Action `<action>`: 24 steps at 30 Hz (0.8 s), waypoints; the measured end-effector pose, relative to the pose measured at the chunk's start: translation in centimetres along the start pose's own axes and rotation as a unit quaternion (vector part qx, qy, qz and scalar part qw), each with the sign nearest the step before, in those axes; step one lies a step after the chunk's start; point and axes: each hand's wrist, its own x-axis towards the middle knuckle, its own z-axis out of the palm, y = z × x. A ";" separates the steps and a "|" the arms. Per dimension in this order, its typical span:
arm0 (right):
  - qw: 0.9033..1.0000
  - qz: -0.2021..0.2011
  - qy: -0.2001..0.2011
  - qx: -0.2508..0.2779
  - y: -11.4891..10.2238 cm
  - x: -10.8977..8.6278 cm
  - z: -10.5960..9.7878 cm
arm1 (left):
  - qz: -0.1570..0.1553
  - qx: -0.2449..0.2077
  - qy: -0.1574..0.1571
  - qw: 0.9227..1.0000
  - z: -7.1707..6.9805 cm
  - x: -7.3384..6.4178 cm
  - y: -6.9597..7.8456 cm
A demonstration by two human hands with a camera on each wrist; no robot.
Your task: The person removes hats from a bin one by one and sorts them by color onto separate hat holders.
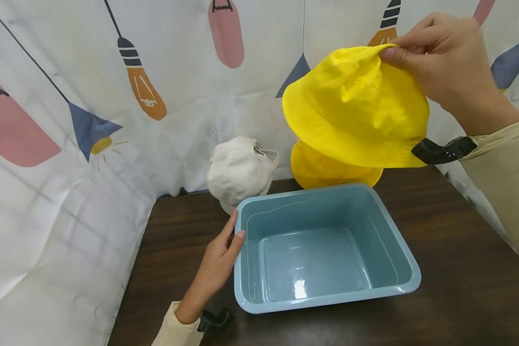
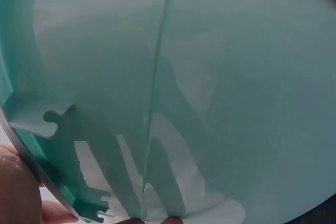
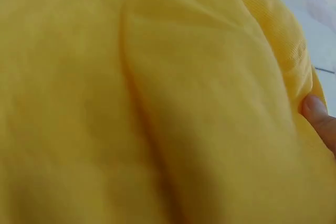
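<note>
My right hand (image 1: 454, 62) pinches a yellow bucket hat (image 1: 359, 105) by its crown, holding it up over the far right of a blue plastic basin (image 1: 324, 293). Yellow cloth (image 3: 210, 103) fills most of the right wrist view, with a fingertip (image 3: 315, 109) pressed on it at the right. At the basin's left rim is my left hand (image 1: 218, 259), its thumb over the edge and the other fingers along the outside. In the left wrist view, the basin's wall (image 2: 236, 77) takes up nearly everything, and fingers show at its edge. Nothing lies inside the basin.
Behind the basin stand a white cap (image 1: 240, 170) at the left and a second yellow hat (image 1: 328, 170), partly covered by the raised one. A patterned white curtain (image 1: 190, 115) hangs behind and to the left of the dark wooden table (image 1: 173, 259).
</note>
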 end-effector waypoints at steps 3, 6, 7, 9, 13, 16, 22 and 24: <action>0.999 -0.010 0.028 -0.021 0.7 0.5 0.2 | 0.000 0.004 0.003 1.000 0.0 0.0 0.0; 0.998 -0.011 0.050 -0.022 1.6 1.0 0.7 | -0.003 0.002 0.001 1.000 0.0 0.0 0.0; 0.998 -0.011 0.056 -0.024 1.9 1.2 0.9 | -0.005 0.001 0.000 1.000 0.0 0.0 0.0; 0.997 -0.006 0.063 -0.032 2.6 1.4 1.4 | -0.007 -0.001 -0.001 1.000 0.0 0.0 0.0; 0.992 -0.029 0.075 -0.093 4.3 1.7 2.7 | -0.013 0.000 0.001 1.000 0.0 -0.1 0.1; 0.989 -0.050 0.079 -0.114 6.0 1.8 3.6 | -0.017 -0.001 0.002 1.000 -0.1 -0.1 0.1; 0.987 -0.085 0.065 -0.117 8.2 1.5 5.1 | -0.020 -0.002 0.002 1.000 0.1 -0.2 0.0; 0.988 -0.091 0.053 -0.117 8.6 1.3 5.5 | -0.019 -0.004 0.000 1.000 0.1 -0.3 0.0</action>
